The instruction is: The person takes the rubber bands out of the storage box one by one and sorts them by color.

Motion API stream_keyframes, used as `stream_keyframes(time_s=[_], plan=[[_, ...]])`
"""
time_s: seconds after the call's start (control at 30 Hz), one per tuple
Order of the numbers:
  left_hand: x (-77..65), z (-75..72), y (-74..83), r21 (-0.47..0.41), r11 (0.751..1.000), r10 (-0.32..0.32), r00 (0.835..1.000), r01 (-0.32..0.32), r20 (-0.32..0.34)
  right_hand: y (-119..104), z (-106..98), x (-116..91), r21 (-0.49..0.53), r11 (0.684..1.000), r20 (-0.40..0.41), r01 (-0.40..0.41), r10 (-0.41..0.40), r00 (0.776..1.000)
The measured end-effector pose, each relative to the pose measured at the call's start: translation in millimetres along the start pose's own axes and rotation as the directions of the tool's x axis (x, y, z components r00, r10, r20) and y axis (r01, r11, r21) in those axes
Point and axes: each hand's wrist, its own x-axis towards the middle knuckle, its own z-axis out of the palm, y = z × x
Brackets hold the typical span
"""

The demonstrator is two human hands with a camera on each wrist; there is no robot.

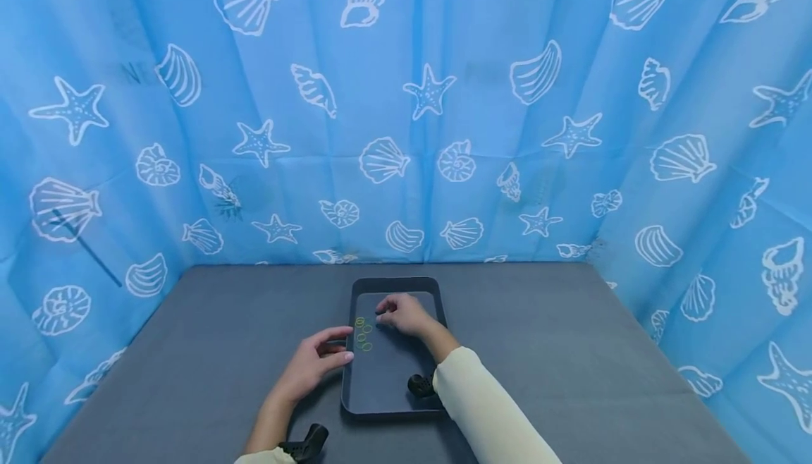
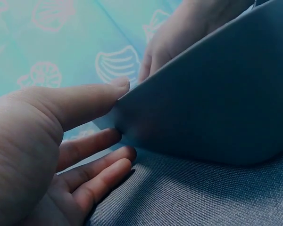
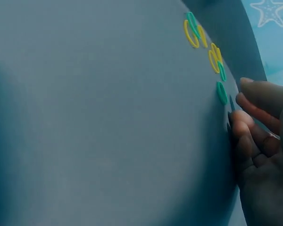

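A dark grey rectangular tray [image 1: 387,407] lies on the table. Near its left wall sit several small yellow and green rings [image 1: 361,338], some overlapping; the right wrist view shows a green ring [image 3: 221,92] closest to the fingers. My right hand [image 1: 406,314] is low over the tray floor just right of the rings, fingers bent, thumb and forefinger apart. A thin bluish sliver [image 3: 231,102] shows by its fingertips, too small to identify. With loosely extended fingers, my left hand [image 1: 311,364] touches the tray's left side, thumb tip at the rim in the left wrist view.
A grey cloth-covered table [image 1: 545,351] surrounds the tray. Blue curtains [image 1: 419,189] with white shell and starfish prints hang behind and at both sides. Black wrist devices [image 1: 307,443] are worn on both arms, the right one above the tray's lower right part.
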Motion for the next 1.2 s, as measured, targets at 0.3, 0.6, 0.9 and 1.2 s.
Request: stream_keyframes(time_s=[0.3, 0.6, 0.9, 1.2], plan=[[-0.8, 1.3, -1.1, -0.020, 1.000, 0.004, 1.000, -0.004, 0.006, -2, 4, 0, -0.029, 0.999, -0.002, -0.027, 0.027, 1.000], [-0.9, 1.5, -2.6, -0.034, 0.999, -0.002, 1.000, 0.002, 0.006, -6, 9, 1, -0.125, 0.991, 0.006, -0.048, 0.049, 0.999], [-1.9, 3.3, -2.0, -0.012, 1.000, -0.010, 0.999, 0.010, -0.034, -7, 13, 4, -0.194, 0.980, 0.029, -0.044, 0.051, 0.998], [-1.7, 1.2, -2.3, -0.007, 1.000, 0.010, 0.999, -0.010, -0.035, -4, 11, 0, -0.095, 0.995, 0.005, -0.015, 0.016, 1.000]])
